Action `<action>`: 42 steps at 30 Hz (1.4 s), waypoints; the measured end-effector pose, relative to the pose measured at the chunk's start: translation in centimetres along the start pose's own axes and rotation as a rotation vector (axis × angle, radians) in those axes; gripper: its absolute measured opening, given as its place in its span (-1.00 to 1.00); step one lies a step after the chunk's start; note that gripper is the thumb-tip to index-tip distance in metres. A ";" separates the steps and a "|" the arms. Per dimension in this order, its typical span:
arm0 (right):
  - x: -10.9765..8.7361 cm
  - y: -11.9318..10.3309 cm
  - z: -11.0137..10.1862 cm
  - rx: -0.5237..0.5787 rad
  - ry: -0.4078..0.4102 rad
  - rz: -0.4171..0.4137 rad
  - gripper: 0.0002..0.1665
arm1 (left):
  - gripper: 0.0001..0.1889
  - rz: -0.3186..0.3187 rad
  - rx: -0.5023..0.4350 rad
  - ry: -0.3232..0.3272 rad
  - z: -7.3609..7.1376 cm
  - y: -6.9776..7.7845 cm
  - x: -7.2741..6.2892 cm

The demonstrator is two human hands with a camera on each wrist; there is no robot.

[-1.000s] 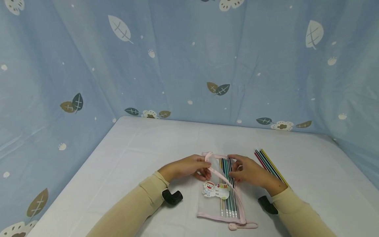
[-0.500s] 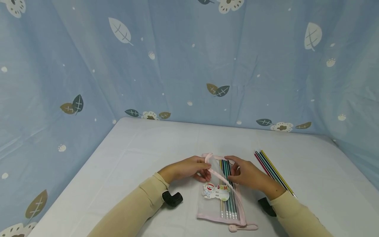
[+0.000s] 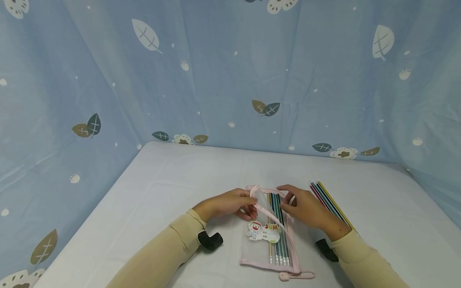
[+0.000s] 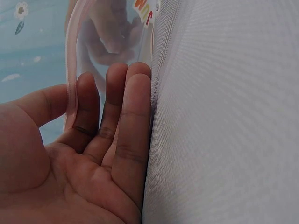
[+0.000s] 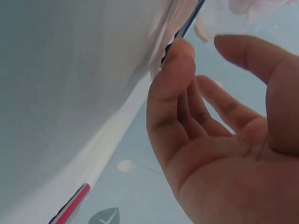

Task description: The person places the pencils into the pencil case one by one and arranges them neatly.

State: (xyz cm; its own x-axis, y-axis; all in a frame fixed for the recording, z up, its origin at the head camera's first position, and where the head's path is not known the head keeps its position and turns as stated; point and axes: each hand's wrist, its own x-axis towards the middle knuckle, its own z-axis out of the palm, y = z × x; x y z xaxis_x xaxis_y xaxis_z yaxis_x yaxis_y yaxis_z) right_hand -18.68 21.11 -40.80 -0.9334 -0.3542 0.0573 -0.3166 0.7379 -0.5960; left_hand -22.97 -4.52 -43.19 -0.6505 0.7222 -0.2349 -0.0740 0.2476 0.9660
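Left hand (image 3: 230,204): thumb and forefinger pinch the pink edging of a clear pouch (image 3: 252,252); remaining fingers loosely bent beneath, close to the white worktop (image 3: 187,172). Pouch lies flat just right of this hand and reaches back toward the person, its front edging pulled slantwise.

Right hand (image 3: 306,206): thumb and forefinger well apart, nothing gripped. Sits at the pouch's far right corner; whether a fingertip touches the edging, cannot tell.

Between the hands, inside the pouch: pencils (image 3: 276,208) side by side, mostly dark and green, one yellow at the left; pale ends toward the person. Cartoon label (image 3: 264,233) on the pouch, nearer the person than either hand. Pink strap (image 3: 304,275) at the pouch's near right corner, well short of the right hand.

Right of the right hand: loose pencils (image 3: 327,201), red, dark and yellow, slanting partly behind the wrist. Beyond both hands, blue leaf-print curtain (image 3: 216,80).
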 end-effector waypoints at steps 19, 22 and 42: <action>-0.1 1.2 -1.5 -0.157 0.177 0.081 -0.44 | -0.69 0.002 0.008 -0.013 0.1 -0.4 0.3; 0.1 1.5 -1.8 -0.165 0.182 0.097 -0.44 | -0.69 0.005 0.008 -0.006 -0.1 -0.4 0.3; -0.2 3.8 -3.1 -0.268 0.242 0.129 -0.38 | -0.69 0.024 -0.015 -0.017 -0.1 -0.3 0.2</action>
State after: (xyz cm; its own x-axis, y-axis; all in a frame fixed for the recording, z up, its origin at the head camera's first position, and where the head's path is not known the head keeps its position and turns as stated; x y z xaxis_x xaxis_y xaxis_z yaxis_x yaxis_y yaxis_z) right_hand -20.27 25.82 -40.58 -0.9713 -0.1262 0.2015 -0.1966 0.9029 -0.3822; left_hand -23.10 -4.51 -43.55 -0.6392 0.7389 -0.2133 -0.0698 0.2205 0.9729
